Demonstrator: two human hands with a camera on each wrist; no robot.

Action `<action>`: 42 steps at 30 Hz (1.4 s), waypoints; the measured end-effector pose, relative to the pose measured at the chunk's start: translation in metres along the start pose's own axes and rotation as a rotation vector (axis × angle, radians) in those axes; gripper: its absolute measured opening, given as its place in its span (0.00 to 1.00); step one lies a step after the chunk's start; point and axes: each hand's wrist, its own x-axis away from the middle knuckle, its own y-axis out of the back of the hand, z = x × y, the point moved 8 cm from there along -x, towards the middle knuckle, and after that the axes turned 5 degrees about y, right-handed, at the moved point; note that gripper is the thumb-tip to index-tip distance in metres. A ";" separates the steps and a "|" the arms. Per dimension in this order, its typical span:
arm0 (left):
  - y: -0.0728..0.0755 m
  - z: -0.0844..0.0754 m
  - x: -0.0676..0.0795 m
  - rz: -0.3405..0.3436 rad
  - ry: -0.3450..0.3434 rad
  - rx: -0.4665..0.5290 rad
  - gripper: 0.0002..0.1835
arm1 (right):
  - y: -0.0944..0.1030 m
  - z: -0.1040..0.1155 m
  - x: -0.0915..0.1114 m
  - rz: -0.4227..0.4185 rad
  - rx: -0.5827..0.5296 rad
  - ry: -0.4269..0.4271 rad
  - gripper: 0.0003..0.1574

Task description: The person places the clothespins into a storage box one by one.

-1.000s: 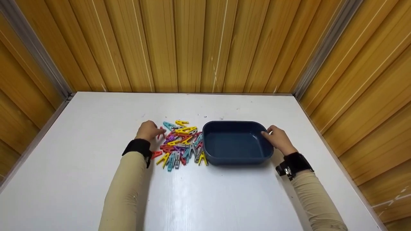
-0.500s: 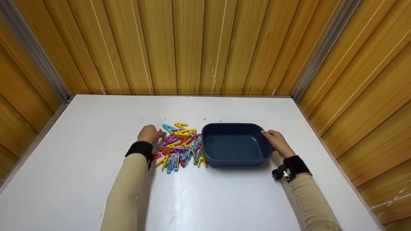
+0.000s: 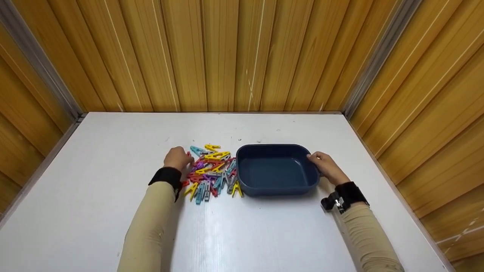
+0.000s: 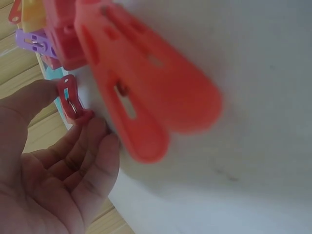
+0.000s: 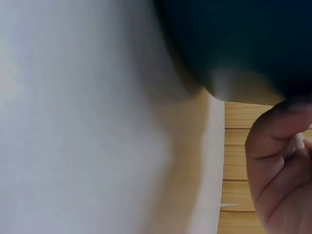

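Observation:
In the head view my left hand (image 3: 176,157) is at the left side of a pile of colourful plastic clothespins (image 3: 213,156). Its thumb and fingers pinch a small red clothespin (image 4: 69,97), as the left wrist view shows. Another red clothespin (image 4: 146,80) looms large there, close to the camera. My right hand (image 3: 328,168) grips the right end of a dark blue rectangular basin (image 3: 278,191), thumb at the rim. Nothing lies inside the basin, which stands just right of the pile. From the right wrist the basin's outer wall (image 5: 229,39) shows above the thumb.
Both hands work over a white table (image 3: 242,234). Behind it rises a yellow wood-patterned wall (image 3: 219,56), with a similar wall (image 3: 435,124) on the right. The pile's right edge reaches the basin's left wall.
My left hand has shifted slightly right toward the pile, around the red clothespin. The right hand keeps its grip on the basin. The head view has tilted a little.

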 end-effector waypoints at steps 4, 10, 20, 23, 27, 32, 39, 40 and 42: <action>0.001 0.000 -0.001 -0.032 -0.015 -0.005 0.10 | 0.001 0.001 -0.002 -0.027 0.080 0.047 0.15; 0.001 0.002 -0.001 -0.037 0.028 0.030 0.14 | -0.004 0.012 0.006 -0.036 0.029 0.041 0.15; 0.003 0.008 -0.003 -0.040 0.028 0.087 0.14 | -0.001 0.000 -0.002 -0.055 0.027 0.031 0.16; 0.004 0.010 -0.003 -0.047 0.009 0.105 0.13 | -0.002 0.000 -0.001 -0.045 0.012 0.023 0.17; 0.008 0.011 -0.003 -0.059 -0.029 0.123 0.13 | -0.003 0.000 0.000 -0.023 -0.003 0.028 0.18; 0.016 0.007 -0.003 -0.067 -0.049 0.163 0.14 | -0.003 0.000 0.000 -0.007 0.016 0.036 0.19; 0.024 -0.009 0.002 -0.080 -0.101 0.206 0.15 | -0.004 -0.001 -0.001 -0.017 0.035 0.033 0.19; 0.025 -0.013 0.004 -0.085 -0.115 0.207 0.15 | -0.004 -0.002 -0.001 -0.021 0.037 0.029 0.19; 0.026 -0.021 0.008 -0.093 -0.148 0.206 0.15 | -0.004 -0.002 -0.001 -0.023 0.043 0.024 0.19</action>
